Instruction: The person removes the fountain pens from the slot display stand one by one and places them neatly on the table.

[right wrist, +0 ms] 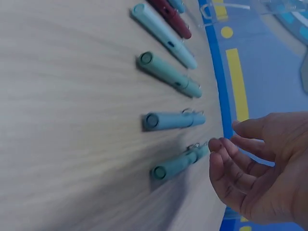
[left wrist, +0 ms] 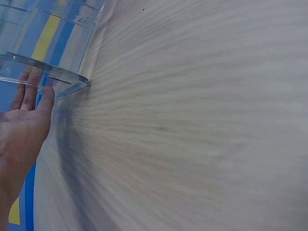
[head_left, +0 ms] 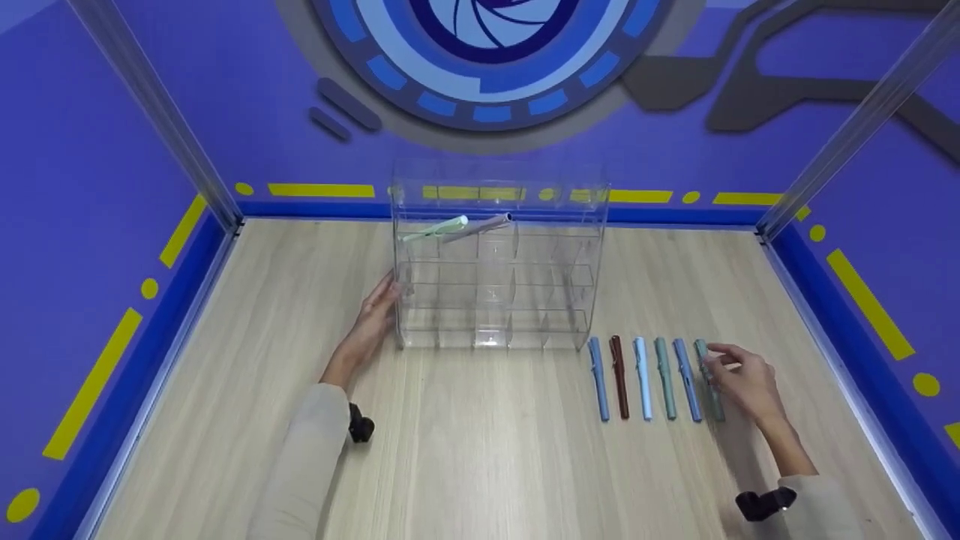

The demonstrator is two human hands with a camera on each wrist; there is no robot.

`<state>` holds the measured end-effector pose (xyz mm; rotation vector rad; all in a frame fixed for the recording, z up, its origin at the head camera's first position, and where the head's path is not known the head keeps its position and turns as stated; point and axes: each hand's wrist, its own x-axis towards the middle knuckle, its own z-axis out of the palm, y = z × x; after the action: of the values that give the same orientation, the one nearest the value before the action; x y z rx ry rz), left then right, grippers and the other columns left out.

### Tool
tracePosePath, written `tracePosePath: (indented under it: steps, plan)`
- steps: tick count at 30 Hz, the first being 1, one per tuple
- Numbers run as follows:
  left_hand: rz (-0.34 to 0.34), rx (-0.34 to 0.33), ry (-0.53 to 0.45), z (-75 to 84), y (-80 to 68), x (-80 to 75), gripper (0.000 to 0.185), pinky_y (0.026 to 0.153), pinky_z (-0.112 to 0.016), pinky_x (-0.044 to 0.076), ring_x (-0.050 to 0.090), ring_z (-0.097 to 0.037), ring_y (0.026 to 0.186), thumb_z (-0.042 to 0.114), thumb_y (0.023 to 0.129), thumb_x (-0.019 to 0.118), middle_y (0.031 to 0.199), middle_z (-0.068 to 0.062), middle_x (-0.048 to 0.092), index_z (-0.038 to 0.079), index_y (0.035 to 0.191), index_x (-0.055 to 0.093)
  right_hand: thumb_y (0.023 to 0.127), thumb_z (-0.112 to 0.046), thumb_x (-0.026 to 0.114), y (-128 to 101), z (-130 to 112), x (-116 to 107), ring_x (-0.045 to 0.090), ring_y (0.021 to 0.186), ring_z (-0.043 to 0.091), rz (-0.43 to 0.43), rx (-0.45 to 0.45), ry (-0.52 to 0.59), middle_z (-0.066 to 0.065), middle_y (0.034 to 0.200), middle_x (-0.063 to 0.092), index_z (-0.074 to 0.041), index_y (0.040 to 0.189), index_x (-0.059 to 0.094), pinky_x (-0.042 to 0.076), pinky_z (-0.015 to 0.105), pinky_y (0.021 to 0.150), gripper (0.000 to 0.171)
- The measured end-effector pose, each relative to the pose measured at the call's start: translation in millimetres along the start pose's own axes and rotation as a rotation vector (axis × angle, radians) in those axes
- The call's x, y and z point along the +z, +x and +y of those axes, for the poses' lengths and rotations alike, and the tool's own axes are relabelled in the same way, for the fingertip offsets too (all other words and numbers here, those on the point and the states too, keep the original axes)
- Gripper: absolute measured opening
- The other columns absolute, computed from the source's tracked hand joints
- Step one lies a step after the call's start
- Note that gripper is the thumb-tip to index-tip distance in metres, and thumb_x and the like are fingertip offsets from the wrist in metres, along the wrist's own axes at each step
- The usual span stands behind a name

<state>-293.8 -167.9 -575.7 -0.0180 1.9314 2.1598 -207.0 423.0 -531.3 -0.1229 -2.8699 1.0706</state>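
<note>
A clear acrylic organizer (head_left: 495,285) with many small compartments stands at the middle of the wooden table. A light green pen (head_left: 435,229) and a grey pen (head_left: 481,224) lie in its top row. My left hand (head_left: 384,296) rests flat against the organizer's left wall (left wrist: 48,74), fingers (left wrist: 30,96) straight. Several pens lie in a row to the right of the organizer. My right hand (head_left: 718,361) is at the rightmost teal pen (head_left: 709,382). In the right wrist view its relaxed fingertips (right wrist: 217,147) reach the clip end of that teal pen (right wrist: 179,162) without closing round it.
The other pens in the row are blue (head_left: 598,379), dark red (head_left: 619,375), light blue (head_left: 641,377), green (head_left: 664,379) and blue (head_left: 686,379). Purple walls with metal posts (head_left: 855,120) enclose the table (head_left: 480,450) on three sides.
</note>
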Motion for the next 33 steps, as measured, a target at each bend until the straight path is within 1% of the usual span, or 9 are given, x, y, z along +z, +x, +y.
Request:
tracePosePath:
  steps: [4,12,18,22,26,27,29,31,33]
  plan:
    - [0.015,-0.006,0.011,-1.7,0.7,2.7,0.071,0.13,-0.046,0.02,0.015,-0.026,0.16,0.055,0.107,0.042,0.173,-0.002,0.012,0.028,0.166,0.013,0.101,-0.014,0.063,2,-12,2,0.067,0.07,0.001,0.004,-0.053,-0.003,0.028,0.105,0.071,0.006,0.128,0.066,0.053,0.015,0.056,0.033]
    - [0.014,0.035,-0.016,-3.3,1.1,5.5,0.069,0.13,-0.046,0.019,0.015,-0.026,0.16,0.049,0.109,0.042,0.172,-0.006,0.019,0.023,0.166,0.014,0.101,-0.01,0.065,-2,-39,14,0.062,0.076,-0.009,-0.007,-0.14,0.077,0.025,0.107,0.072,0.004,0.126,0.067,0.054,0.013,0.06,0.029]
    - [0.027,0.03,-0.024,-3.7,-0.5,3.4,0.07,0.131,-0.046,0.017,0.014,-0.028,0.16,0.048,0.109,0.043,0.172,-0.01,0.019,0.02,0.166,0.013,0.1,-0.007,0.065,-4,-60,26,0.068,0.082,-0.001,-0.043,-0.219,0.183,0.024,0.109,0.07,0.005,0.126,0.067,0.06,0.018,0.065,0.028]
    - [0.049,0.014,-0.081,-2.4,-2.8,4.1,0.069,0.131,-0.045,0.015,0.014,-0.028,0.16,0.044,0.109,0.046,0.17,-0.011,0.023,0.02,0.166,0.015,0.1,-0.007,0.065,-3,-75,30,0.069,0.086,0.0,-0.08,-0.267,0.236,0.024,0.112,0.071,0.003,0.128,0.067,0.059,0.017,0.067,0.029]
    - [0.031,0.025,-0.148,1.4,-3.0,3.5,0.068,0.132,-0.048,0.01,0.008,-0.028,0.161,0.037,0.11,0.045,0.171,-0.014,0.02,0.015,0.165,0.013,0.101,-0.01,0.065,0,-90,31,0.068,0.086,-0.003,-0.115,-0.278,0.268,0.023,0.113,0.071,0.001,0.129,0.067,0.059,0.016,0.068,0.03]
    - [0.022,0.031,-0.155,2.7,-2.9,3.1,0.068,0.132,-0.048,0.008,0.006,-0.028,0.161,0.035,0.11,0.045,0.171,-0.014,0.019,0.013,0.165,0.012,0.101,-0.01,0.065,1,-93,32,0.068,0.086,-0.004,-0.119,-0.278,0.27,0.023,0.113,0.071,0.001,0.129,0.067,0.06,0.017,0.068,0.03]
    - [0.002,0.044,-0.159,5.0,-1.9,2.4,0.067,0.131,-0.051,0.003,0.005,-0.03,0.161,0.032,0.111,0.044,0.17,-0.017,0.021,0.011,0.165,0.01,0.1,-0.009,0.065,5,-101,33,0.068,0.086,-0.004,-0.114,-0.292,0.28,0.023,0.112,0.071,0.001,0.128,0.068,0.06,0.016,0.069,0.03]
    - [-0.002,0.053,-0.163,7.4,-0.5,3.0,0.066,0.131,-0.052,0.001,0.009,-0.031,0.161,0.028,0.11,0.045,0.168,-0.02,0.025,0.009,0.165,0.011,0.099,-0.005,0.066,9,-108,37,0.069,0.085,-0.001,-0.1,-0.323,0.301,0.024,0.11,0.072,0.002,0.127,0.068,0.059,0.014,0.068,0.029]
    - [0.002,0.057,-0.166,9.6,1.4,4.5,0.064,0.131,-0.052,0.002,0.015,-0.033,0.159,0.024,0.11,0.046,0.166,-0.022,0.028,0.008,0.164,0.014,0.098,-0.002,0.066,13,-115,40,0.069,0.084,0.0,-0.089,-0.342,0.332,0.024,0.109,0.071,0.004,0.125,0.069,0.058,0.014,0.068,0.028]
